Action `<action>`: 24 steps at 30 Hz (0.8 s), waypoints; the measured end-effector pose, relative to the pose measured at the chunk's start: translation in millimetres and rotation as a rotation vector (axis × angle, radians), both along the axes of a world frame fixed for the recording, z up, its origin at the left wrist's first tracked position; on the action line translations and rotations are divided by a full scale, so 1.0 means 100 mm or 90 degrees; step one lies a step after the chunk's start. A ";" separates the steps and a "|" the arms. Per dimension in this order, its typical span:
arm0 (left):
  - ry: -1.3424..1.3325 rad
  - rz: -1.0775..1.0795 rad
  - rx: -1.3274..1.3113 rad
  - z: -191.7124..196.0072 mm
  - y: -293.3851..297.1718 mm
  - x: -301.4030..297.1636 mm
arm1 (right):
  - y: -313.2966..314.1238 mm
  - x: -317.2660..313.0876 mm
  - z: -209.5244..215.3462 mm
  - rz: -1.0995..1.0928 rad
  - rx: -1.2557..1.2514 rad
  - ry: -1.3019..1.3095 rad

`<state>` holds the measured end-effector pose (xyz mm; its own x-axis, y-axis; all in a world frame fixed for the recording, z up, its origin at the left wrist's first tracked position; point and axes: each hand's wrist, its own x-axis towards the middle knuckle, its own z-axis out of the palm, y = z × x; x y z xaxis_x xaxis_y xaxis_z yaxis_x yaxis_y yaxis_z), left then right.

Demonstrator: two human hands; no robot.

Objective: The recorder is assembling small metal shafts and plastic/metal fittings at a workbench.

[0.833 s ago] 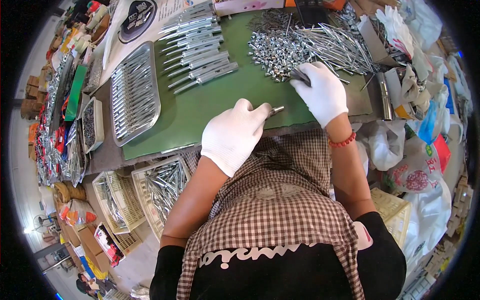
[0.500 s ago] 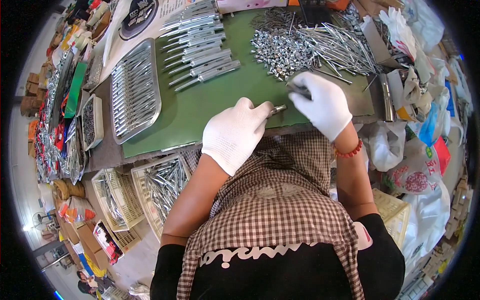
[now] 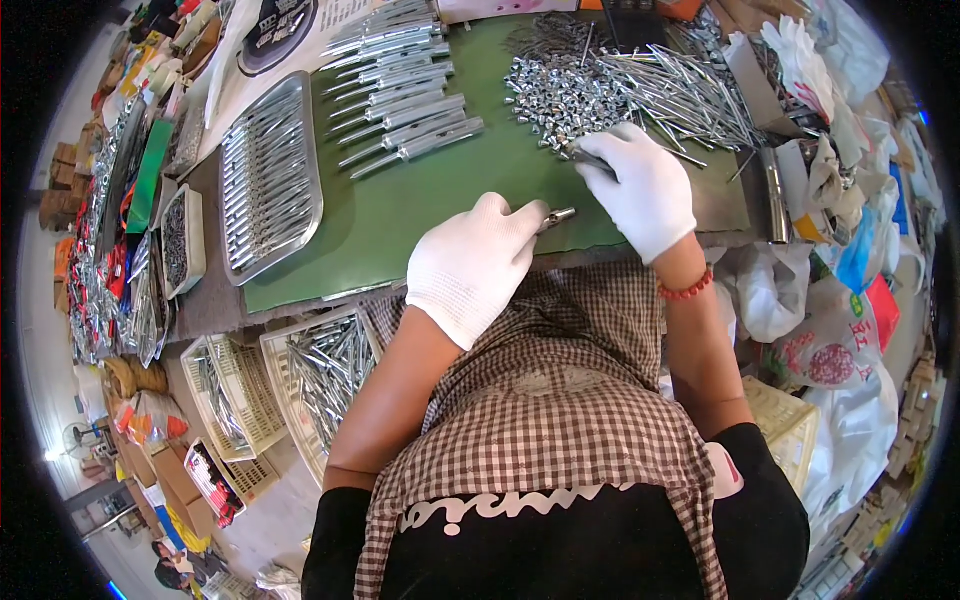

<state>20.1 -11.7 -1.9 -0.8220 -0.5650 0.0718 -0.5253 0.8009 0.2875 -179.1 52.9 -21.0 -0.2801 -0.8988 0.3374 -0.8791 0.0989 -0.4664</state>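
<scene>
Beside right hand (image 3: 645,190), white crumpled bags (image 3: 760,290)

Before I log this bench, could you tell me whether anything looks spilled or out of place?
Nothing stands out. The loose heap of small metal parts and long rods lies on the green mat, finished pieces sit in rows, and both gloved hands work at the mat's near edge.
</scene>
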 end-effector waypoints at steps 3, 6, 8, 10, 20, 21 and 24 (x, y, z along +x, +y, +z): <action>0.000 0.003 0.001 0.00 -0.01 -0.01 | -0.07 -0.07 -0.01 -0.010 0.028 0.056; 0.010 0.009 0.006 -0.01 0.00 -0.01 | -0.06 -0.07 -0.03 -0.035 0.061 0.060; 0.016 0.012 0.008 -0.01 -0.01 0.00 | -0.04 -0.08 -0.03 -0.055 0.078 0.053; 0.015 0.001 0.005 -0.02 -0.02 0.00 | 0.00 -0.08 0.01 -0.092 0.095 0.046; 0.018 0.003 -0.005 -0.01 -0.02 0.01 | 0.10 0.02 0.05 0.070 0.028 -0.097; 0.030 -0.004 -0.005 -0.02 -0.03 0.01 | 0.13 0.06 0.08 0.073 0.029 -0.097; 0.030 -0.006 0.001 -0.01 -0.01 0.01 | 0.21 0.14 0.07 0.149 0.023 -0.150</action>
<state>20.7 -12.7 -2.8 -0.8234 -0.5569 0.1091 -0.5033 0.8055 0.3128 -165.3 74.0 -14.4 -0.1314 -0.9583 0.2539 -0.7485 -0.0721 -0.6592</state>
